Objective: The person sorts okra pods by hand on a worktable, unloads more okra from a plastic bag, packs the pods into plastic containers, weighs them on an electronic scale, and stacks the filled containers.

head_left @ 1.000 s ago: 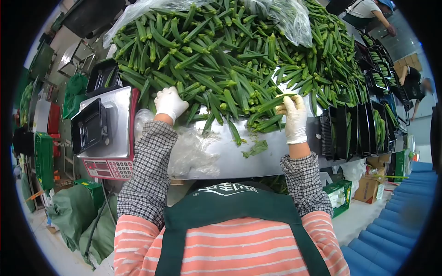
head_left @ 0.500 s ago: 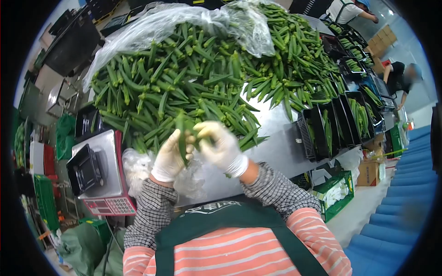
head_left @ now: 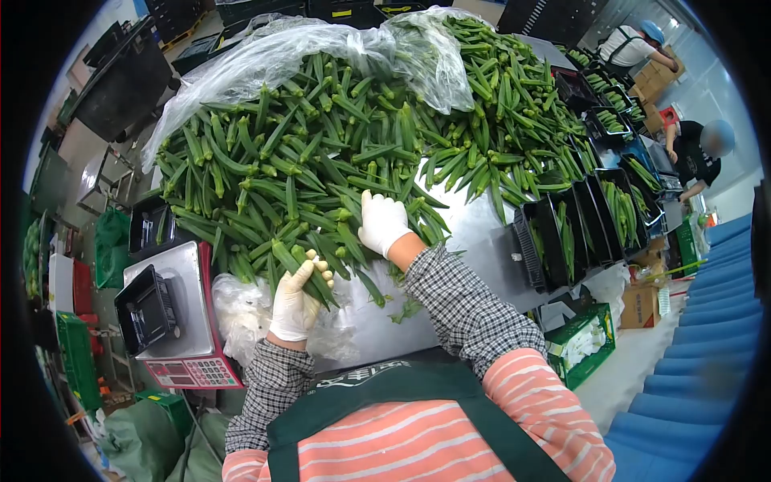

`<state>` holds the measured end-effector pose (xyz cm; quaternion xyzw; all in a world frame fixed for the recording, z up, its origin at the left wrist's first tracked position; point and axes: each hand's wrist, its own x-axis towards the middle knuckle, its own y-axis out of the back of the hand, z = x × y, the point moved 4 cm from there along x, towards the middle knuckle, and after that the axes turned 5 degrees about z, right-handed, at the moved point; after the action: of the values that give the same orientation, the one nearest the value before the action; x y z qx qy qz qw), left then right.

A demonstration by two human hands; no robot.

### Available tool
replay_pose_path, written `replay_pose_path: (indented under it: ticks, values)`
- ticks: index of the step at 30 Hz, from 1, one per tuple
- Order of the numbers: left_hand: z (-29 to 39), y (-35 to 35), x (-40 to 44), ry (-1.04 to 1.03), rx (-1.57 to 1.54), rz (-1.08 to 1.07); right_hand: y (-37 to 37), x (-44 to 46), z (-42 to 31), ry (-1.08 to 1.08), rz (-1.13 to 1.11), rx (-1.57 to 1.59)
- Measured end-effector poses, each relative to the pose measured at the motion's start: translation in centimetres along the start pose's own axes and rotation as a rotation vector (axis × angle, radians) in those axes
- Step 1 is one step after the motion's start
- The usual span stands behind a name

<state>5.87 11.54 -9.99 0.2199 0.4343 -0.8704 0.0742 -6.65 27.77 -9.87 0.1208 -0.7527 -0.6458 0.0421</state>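
My left hand (head_left: 295, 304), in a white glove, is closed around okra pods (head_left: 287, 257) above the near edge of the pile. The pods point up and away from the palm; exactly how many it holds cannot be made out. My right hand (head_left: 384, 225), also gloved, is at the heap of okra (head_left: 321, 153), back upward. Its fingers look curled down against the pods, and whatever they may grip is hidden. Loose okra lies around both hands on the metal table (head_left: 373, 321).
Clear plastic sheeting (head_left: 265, 68) covers the heap's far side. At left, a black tray (head_left: 146, 304) rests on a scale (head_left: 189, 289). Black trays with okra (head_left: 578, 229) stand at right. A green crate (head_left: 590, 345) is below. Two people (head_left: 699, 157) work at far right.
My right hand has moved from beside the left hand forward to the heap. My left hand has dropped slightly toward me, still holding okra.
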Motion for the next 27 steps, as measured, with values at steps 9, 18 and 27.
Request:
replay_pose_path:
  ticks: [9, 18, 27]
  values:
    - [-0.8, 0.0, 0.2, -0.014, 0.038, -0.070, 2.3, -1.5, 3.2, -0.097, 0.163, 1.161]
    - [-1.6, -2.0, 0.6, -0.008, 0.040, -0.154, 3.1, -6.7, -0.2, -0.169, -0.289, 2.006]
    - [-1.7, 0.5, -0.7, -0.006, -0.075, 0.055, 1.1, -11.7, -8.1, 0.475, 0.261, 0.857]
